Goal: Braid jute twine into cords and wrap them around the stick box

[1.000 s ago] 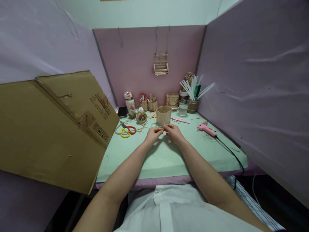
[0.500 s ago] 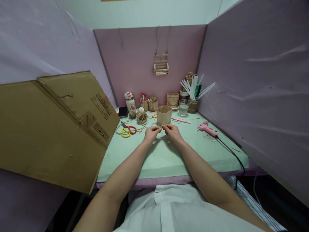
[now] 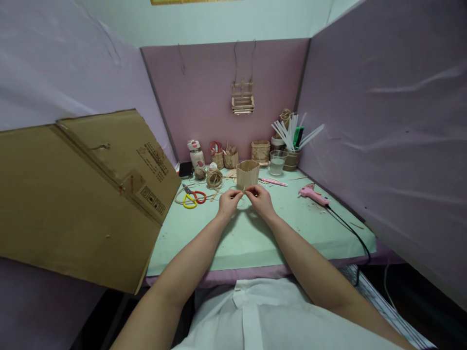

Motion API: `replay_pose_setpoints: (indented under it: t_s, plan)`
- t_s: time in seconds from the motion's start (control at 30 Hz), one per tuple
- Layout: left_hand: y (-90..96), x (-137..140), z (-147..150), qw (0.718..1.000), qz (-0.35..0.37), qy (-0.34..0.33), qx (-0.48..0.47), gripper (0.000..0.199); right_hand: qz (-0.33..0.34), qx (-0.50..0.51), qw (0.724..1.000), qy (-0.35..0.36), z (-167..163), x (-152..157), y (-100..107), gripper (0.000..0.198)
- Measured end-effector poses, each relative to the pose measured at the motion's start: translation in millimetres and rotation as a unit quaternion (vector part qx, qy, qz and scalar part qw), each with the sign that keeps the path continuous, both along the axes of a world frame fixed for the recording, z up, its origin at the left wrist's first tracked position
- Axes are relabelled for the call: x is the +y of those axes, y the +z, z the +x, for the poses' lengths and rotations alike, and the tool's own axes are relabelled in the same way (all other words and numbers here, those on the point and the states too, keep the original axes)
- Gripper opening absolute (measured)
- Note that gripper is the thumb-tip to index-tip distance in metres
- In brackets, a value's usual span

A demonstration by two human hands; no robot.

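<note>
In the head view, my left hand (image 3: 229, 203) and my right hand (image 3: 260, 198) meet fingertip to fingertip over the mat. Both are closed in a pinch on a thin piece of twine (image 3: 244, 190), much of it hidden by the fingers. Just behind them stands an upright cup made of wooden sticks (image 3: 247, 175). To the left of my left hand lie scissors (image 3: 194, 197) with one yellow and one red handle loop, beside a loose strand of twine. A ball of twine (image 3: 214, 178) rests a little farther back.
A pink glue gun (image 3: 314, 195) with a black cord lies at right. Along the back are a plastic cup of water (image 3: 277, 164), a pot of white glue sticks (image 3: 293, 159), a patterned jar (image 3: 196, 155) and stick holders. A large cardboard sheet (image 3: 83, 204) leans at left.
My fingertips have shifted very slightly while staying pinched on the twine. The view has tilted a little; the things on the table stay where they were.
</note>
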State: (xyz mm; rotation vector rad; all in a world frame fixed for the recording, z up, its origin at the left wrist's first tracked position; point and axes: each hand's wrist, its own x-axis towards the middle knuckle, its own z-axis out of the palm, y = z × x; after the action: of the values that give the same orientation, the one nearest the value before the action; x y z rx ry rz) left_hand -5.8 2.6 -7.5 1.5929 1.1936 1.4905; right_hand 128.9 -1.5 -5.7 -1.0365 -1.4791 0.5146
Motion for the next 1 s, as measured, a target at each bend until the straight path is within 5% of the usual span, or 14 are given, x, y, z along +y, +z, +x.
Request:
replay_pose_setpoints:
  t_s: [0.57, 0.73, 0.9, 1.0]
  plan:
    - [5.0, -5.8, 4.4, 1.0, 0.006, 0.003, 0.005, 0.013, -0.06, 0.037, 0.997, 0.02, 0.4, 1.2, 1.0, 0.021]
    - [6.0, -5.5, 7.7, 0.987, -0.11, -0.026, -0.115, 0.016, -0.059, 0.023, 0.998, 0.025, -1.5, 1.1, -1.0, 0.018]
    - [8.9, -2.2, 2.8, 0.884, -0.344, -0.162, -0.273, 0.015, -0.02, -0.004, 0.998, 0.062, -2.8, -2.0, 0.4, 0.012]
    - [7.6, -2.9, 2.6, 0.887, -0.325, -0.172, -0.281, 0.02, -0.011, -0.001, 0.997, 0.072, -2.3, -2.2, 1.1, 0.012]
